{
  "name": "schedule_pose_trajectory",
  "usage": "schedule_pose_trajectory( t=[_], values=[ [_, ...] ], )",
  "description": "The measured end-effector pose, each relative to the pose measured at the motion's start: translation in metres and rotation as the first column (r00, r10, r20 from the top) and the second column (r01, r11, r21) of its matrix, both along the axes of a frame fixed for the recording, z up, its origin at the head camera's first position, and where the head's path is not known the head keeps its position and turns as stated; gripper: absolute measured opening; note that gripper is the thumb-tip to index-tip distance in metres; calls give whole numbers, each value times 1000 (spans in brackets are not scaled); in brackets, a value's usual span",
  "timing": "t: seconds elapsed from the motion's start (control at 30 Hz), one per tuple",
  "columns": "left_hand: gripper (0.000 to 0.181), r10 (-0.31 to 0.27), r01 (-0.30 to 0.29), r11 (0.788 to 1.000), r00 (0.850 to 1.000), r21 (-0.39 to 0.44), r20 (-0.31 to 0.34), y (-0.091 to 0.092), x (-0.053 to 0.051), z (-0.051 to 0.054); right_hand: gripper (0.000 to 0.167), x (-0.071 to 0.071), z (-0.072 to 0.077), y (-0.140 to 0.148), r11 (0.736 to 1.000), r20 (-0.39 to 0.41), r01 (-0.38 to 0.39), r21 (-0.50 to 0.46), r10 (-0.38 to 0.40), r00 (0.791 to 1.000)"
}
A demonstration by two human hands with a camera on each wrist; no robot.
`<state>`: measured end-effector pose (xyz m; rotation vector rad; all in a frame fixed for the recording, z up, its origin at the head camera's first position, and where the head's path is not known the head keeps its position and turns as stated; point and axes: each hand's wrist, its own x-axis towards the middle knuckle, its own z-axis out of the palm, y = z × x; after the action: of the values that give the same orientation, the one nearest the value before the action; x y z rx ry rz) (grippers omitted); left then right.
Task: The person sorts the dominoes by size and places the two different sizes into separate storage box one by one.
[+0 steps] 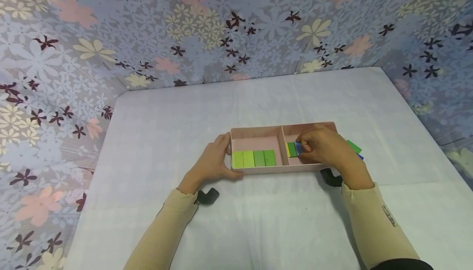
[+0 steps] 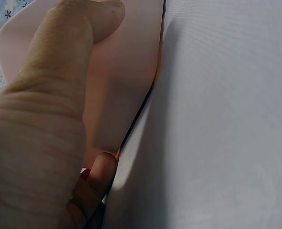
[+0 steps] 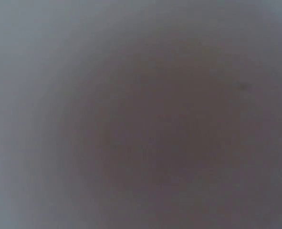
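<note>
A shallow pink two-compartment box [image 1: 258,171] lies on the white-covered table. My left hand [image 1: 208,161] grips its left end, thumb along the front corner and fingers at the left side; the left wrist view shows the box wall [image 2: 126,71] between thumb and fingers. In the left compartment, light and darker green tiles [image 1: 253,159] form a row along the front. Over the right compartment, my right hand [image 1: 329,146] pinches a blue tile [image 1: 298,149], partly hidden by the fingers. Just left of it sits a green tile [image 1: 292,150] with a yellow edge beside it.
Beyond the right hand, a green tile [image 1: 354,146] and a blue one [image 1: 361,156] show, partly hidden by the wrist. A divider [image 1: 283,144] splits the box. Flower-patterned cloth [image 1: 236,23] rises behind the table. The right wrist view is dark and blurred.
</note>
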<state>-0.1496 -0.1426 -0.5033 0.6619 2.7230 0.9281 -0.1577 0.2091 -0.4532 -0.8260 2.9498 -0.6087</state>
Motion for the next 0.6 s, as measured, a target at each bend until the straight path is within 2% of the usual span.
schedule_pose_trajectory(
  t=[0.27, 0.6],
  values=[
    [119, -9, 9, 1000, 1000, 2, -14, 0, -1, 0, 56, -1, -1, 0, 1000, -28, -19, 4, 19, 999],
    [119, -9, 9, 1000, 1000, 8, -18, 0, 0, 0, 50, -1, 0, -3, 1000, 21, 3, 27, -3, 1000]
  ],
)
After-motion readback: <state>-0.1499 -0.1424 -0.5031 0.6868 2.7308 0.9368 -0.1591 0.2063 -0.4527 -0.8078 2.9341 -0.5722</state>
